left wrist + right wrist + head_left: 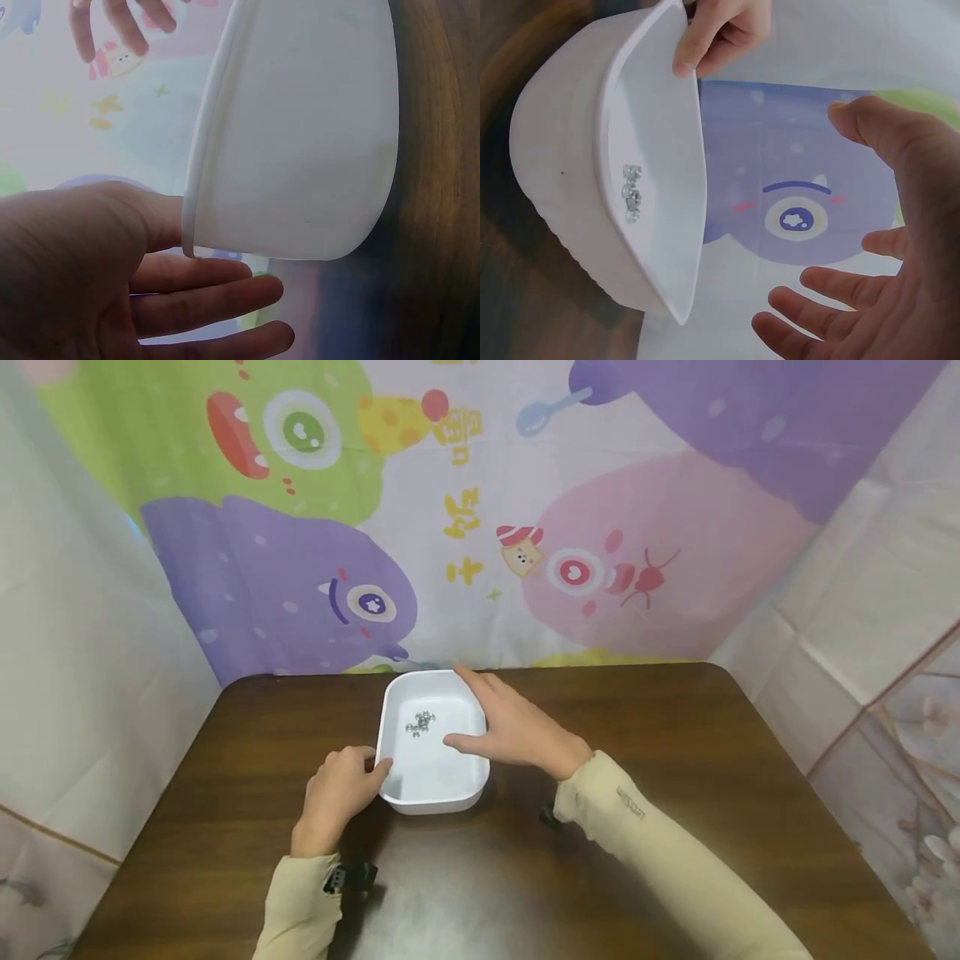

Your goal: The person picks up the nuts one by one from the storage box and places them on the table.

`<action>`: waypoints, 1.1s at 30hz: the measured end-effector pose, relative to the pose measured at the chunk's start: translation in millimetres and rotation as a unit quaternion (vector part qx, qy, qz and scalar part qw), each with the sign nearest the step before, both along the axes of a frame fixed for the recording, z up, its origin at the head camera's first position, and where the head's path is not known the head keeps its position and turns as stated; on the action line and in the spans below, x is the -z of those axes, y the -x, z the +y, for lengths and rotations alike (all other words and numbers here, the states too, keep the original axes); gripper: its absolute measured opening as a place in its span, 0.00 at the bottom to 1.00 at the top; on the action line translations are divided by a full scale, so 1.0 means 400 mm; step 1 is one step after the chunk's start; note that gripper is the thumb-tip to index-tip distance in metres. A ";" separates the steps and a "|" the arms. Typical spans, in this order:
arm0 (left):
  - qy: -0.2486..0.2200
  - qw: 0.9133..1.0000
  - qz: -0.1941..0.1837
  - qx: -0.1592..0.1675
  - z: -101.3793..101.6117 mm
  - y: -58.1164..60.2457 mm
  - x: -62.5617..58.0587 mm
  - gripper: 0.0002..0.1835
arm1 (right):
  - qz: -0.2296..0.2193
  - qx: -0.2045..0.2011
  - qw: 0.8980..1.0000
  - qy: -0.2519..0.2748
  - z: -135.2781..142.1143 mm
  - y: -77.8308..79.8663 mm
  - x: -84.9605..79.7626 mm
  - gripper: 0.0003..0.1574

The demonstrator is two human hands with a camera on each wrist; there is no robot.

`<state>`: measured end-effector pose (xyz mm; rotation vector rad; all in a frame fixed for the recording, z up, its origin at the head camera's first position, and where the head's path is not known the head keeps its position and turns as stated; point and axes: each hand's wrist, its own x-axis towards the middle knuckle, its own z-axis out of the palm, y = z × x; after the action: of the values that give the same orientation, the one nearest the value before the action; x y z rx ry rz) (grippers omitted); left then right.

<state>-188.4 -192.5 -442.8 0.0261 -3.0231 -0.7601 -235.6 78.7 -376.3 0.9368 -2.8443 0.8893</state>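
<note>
The tray [435, 804] stands on the table [187, 827], with the beads [422, 723] already grouped inside. The left hand [339, 787] pinches its left rim; the right hand [513, 718], fingers spread, holds nothing above its right side. Any remaining step is not shown.

Head view forward and down, wrist views close, sharing tray [438, 777]

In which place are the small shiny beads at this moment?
In the head view, the beads lie clustered inside the white tray, slightly left of its middle, between the left hand and the right hand.
</note>
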 end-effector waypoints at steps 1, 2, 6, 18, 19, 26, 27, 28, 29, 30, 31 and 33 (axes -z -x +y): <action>0.002 1.000 0.000 -0.002 0.001 0.000 0.001 0.20 | -0.003 -0.003 1.000 0.001 -0.002 0.005 0.001 0.63; 0.005 1.000 0.002 -0.005 0.001 -0.001 0.002 0.19 | -0.005 -0.006 1.000 0.003 -0.004 0.009 0.002 0.62; 0.024 1.000 0.000 -0.015 0.002 -0.002 0.008 0.16 | -0.009 -0.015 1.000 0.014 -0.011 0.024 0.004 0.61; 0.027 1.000 -0.012 -0.010 0.001 0.004 0.018 0.17 | -0.018 -0.014 1.000 0.020 -0.017 0.045 -0.003 0.60; 0.024 1.000 -0.016 -0.008 0.000 0.005 0.018 0.17 | -0.019 -0.015 1.000 0.020 -0.017 0.046 -0.003 0.60; 0.009 0.999 -0.042 -0.002 0.001 0.011 0.017 0.17 | -0.022 -0.018 0.999 0.022 -0.024 0.050 -0.005 0.57; 0.007 0.999 -0.043 -0.002 0.002 0.011 0.017 0.17 | -0.020 -0.019 0.999 0.025 -0.026 0.051 -0.006 0.56; 0.006 0.999 -0.044 -0.003 0.002 0.012 0.016 0.17 | -0.020 -0.020 0.999 0.027 -0.027 0.052 -0.006 0.56; 0.004 0.999 -0.044 -0.004 0.002 0.012 0.015 0.17 | -0.020 -0.021 0.999 0.029 -0.029 0.053 -0.006 0.55; 0.004 0.999 -0.044 -0.004 0.002 0.012 0.015 0.17 | -0.021 -0.021 0.999 0.032 -0.031 0.054 -0.006 0.55; 0.003 0.999 -0.045 -0.004 0.002 0.012 0.015 0.17 | -0.022 -0.021 0.999 0.033 -0.034 0.055 -0.007 0.54; 0.004 0.999 -0.047 -0.005 0.001 0.013 0.015 0.17 | -0.024 -0.022 0.999 0.033 -0.039 0.057 -0.007 0.54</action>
<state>-193.5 -192.0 -448.6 0.0785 -3.1125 -0.7680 -258.4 63.1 -373.5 0.9860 -2.8235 1.0173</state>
